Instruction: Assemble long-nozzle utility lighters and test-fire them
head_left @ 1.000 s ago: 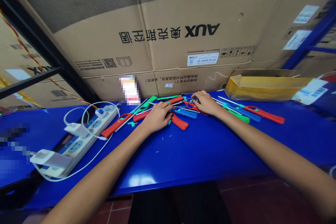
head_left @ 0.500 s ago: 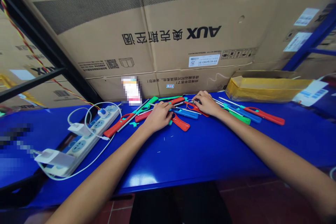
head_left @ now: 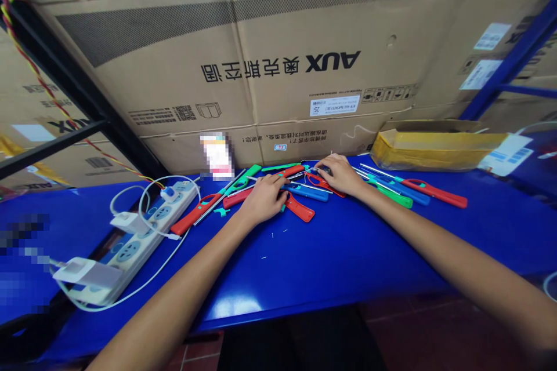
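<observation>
Long-nosed gas lighters and their parts lie in a row along the back of the blue table. My left hand (head_left: 266, 198) is bent down over the pile, thumb and fingers closed; what they pinch is hidden. A red lighter handle (head_left: 301, 208) sticks out beside its thumb, and a blue lighter (head_left: 311, 191) lies just past its fingertips. My right hand (head_left: 338, 175) has its fingers curled around a small dark thing I cannot make out. Under it lies a red casing (head_left: 317, 181) with a thin wire. A red lighter (head_left: 195, 215) lies left of my left hand.
Right of my right arm lie a green lighter (head_left: 397, 196) and a red lighter (head_left: 444, 193). A white power strip (head_left: 148, 235) with chargers and cables occupies the left. A lit phone (head_left: 216, 156) leans on the big carton (head_left: 278, 23). An open yellow-taped box (head_left: 426, 151) stands back right.
The view has shifted slightly. Both hands keep nearly the same places among the lighters, and the right fingers have moved a little around the small dark thing.
</observation>
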Demonstrator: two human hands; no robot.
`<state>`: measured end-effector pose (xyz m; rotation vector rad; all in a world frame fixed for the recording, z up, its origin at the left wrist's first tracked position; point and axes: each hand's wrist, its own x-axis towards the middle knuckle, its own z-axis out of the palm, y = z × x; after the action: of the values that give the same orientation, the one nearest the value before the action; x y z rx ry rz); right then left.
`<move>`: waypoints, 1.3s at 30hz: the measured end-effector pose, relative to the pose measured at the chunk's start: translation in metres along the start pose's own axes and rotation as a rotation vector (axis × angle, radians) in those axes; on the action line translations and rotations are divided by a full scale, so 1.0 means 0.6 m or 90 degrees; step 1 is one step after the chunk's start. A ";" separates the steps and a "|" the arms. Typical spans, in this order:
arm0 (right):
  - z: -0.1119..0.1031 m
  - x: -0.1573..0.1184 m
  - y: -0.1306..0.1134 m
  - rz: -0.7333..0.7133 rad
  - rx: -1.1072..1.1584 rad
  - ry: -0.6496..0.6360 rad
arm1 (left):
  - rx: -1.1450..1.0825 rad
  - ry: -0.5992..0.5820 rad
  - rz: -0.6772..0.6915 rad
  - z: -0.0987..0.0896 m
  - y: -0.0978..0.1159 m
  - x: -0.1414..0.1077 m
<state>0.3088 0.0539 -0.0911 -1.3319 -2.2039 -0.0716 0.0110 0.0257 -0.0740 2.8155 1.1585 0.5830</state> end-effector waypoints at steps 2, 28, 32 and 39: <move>0.002 0.000 0.001 -0.009 0.005 0.008 | 0.004 0.000 -0.004 0.000 0.001 0.000; 0.003 0.002 0.021 -0.017 0.045 -0.024 | 0.004 0.003 0.008 0.003 -0.002 0.003; 0.005 0.001 0.021 -0.016 0.052 -0.026 | 0.003 0.004 0.009 0.003 -0.002 0.004; 0.000 0.001 0.011 -0.020 0.074 -0.013 | -0.026 0.049 0.031 0.002 -0.001 0.006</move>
<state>0.3140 0.0577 -0.0922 -1.2408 -2.2109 0.0573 0.0135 0.0284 -0.0742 2.8174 1.0789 0.7159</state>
